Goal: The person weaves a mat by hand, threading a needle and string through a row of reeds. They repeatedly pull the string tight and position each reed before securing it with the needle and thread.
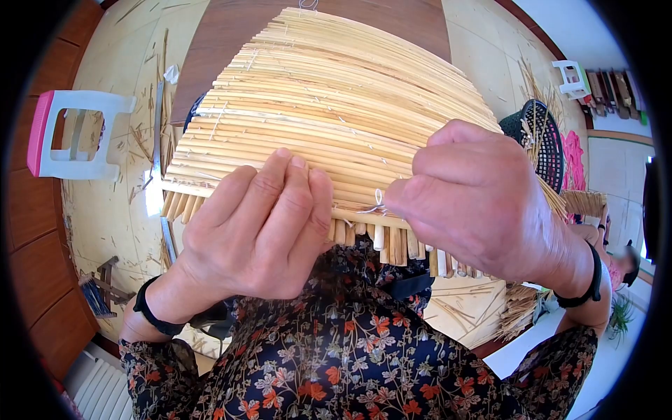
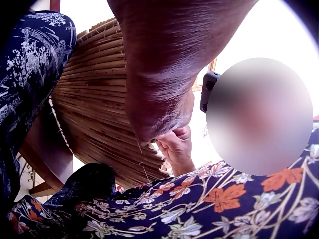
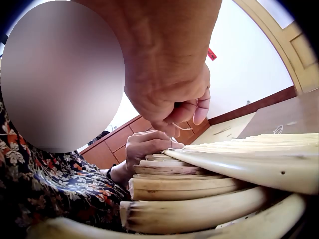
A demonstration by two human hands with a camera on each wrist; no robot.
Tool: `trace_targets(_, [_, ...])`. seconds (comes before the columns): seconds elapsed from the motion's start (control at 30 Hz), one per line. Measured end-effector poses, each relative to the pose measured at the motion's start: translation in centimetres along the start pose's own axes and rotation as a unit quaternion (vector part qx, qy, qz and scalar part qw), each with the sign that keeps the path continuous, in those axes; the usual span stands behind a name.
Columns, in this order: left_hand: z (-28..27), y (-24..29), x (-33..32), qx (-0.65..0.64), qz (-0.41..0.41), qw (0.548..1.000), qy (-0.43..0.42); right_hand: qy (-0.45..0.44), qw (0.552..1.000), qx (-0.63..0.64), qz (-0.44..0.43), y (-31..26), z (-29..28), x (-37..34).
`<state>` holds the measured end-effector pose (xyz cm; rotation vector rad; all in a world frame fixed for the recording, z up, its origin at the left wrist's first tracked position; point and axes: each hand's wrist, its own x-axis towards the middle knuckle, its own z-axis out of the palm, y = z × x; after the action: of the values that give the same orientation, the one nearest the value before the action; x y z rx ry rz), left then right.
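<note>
A fan-shaped mat of pale reed stalks, stitched with rows of white thread, lies in front of the person. At its near edge the left hand grips the border, bent fingers over the top; its thumb is hidden. The right hand, fingers curled in, pinches a thin white string that forms a small loop at the border. In the right wrist view the string trails from the right fingertips, just above the left hand. Cut stalk ends stick out below the border.
A brown table is beneath the mat's far part. To the left stands a pink and white stool. A dark green basket holding stalks is on the right. Stalk scraps litter the floor, and another person is at far right.
</note>
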<state>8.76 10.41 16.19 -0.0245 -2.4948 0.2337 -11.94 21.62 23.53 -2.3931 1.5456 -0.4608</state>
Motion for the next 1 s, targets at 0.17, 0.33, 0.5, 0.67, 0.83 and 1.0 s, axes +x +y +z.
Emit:
trace_targets(0.17, [-0.4, 0.0, -0.7, 0.012, 0.012, 0.999, -0.051, 0.003, 1.0, -0.005, 0.001, -0.2, 0.0, 0.0])
trace_targets(0.33, [-0.4, -0.1, -0.7, 0.019, 0.015, 0.999, -0.047, 0.003, 1.0, 0.013, -0.023, -0.6, -0.1, 0.3])
trace_targets(0.5, [-0.2, 0.1, -0.2, 0.01, 0.007, 1.0, -0.024, -0.075, 0.996, -0.021, -0.032, -1.6, -1.1, 1.1])
trace_targets(0.67, [-0.2, 0.1, 0.0, -0.005, 0.023, 1.0, 0.002, -0.174, 0.984, 0.01, 0.03, -1.4, -1.4, 2.1])
trace_targets(0.83, [-0.7, 0.7, 0.5, -0.052, 0.019, 0.996, -0.074, -0.006, 0.995, 0.095, -0.027, -0.1, 0.2, 1.4])
trace_targets(1.0, [-1.9, -2.7, 1.1, -0.034, 0.052, 0.996, -0.07, 0.047, 0.998, 0.05, 0.01, 0.4, -0.4, 3.4])
